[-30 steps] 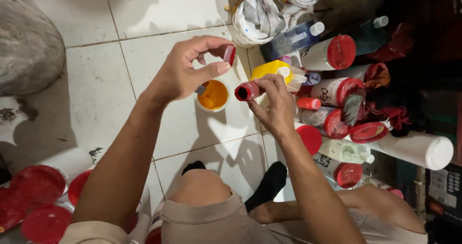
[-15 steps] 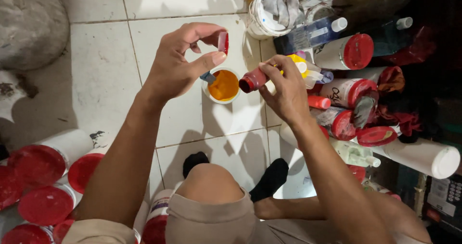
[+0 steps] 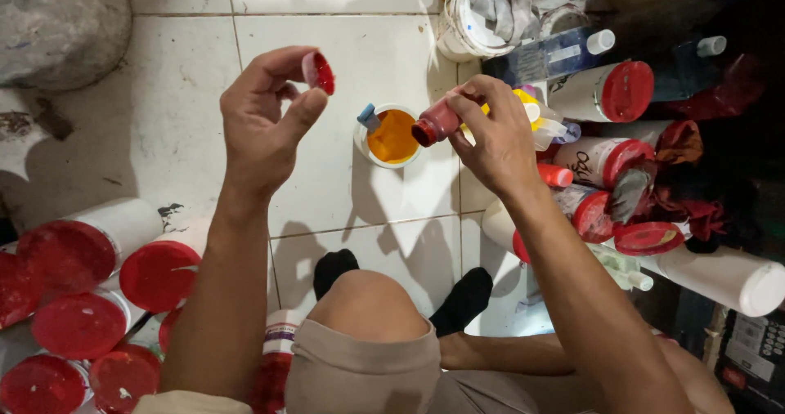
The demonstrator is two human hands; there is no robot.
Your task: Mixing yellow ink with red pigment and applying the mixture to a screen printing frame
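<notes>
My left hand (image 3: 266,124) pinches a small red cap (image 3: 320,72) between thumb and fingers, held above the white tiled floor. My right hand (image 3: 491,132) grips a small bottle of red liquid (image 3: 436,121), tipped on its side with its open mouth pointing left, just above the rim of a small white cup of orange paint (image 3: 392,136). A blue-handled tool (image 3: 367,116) leans inside the cup at its left edge. The cup stands on the floor between my two hands.
Several white tubs with red lids (image 3: 78,255) lie at the lower left. More red-lidded containers, bottles (image 3: 609,87) and a rag-filled bucket (image 3: 482,13) crowd the right side. My knee (image 3: 368,308) and black-socked feet sit below the cup. A grey rock-like lump (image 3: 61,22) fills the upper left.
The bottle has tilted further and moved over the cup's right rim. My left hand with the cap has drawn away to the left of the bottle.
</notes>
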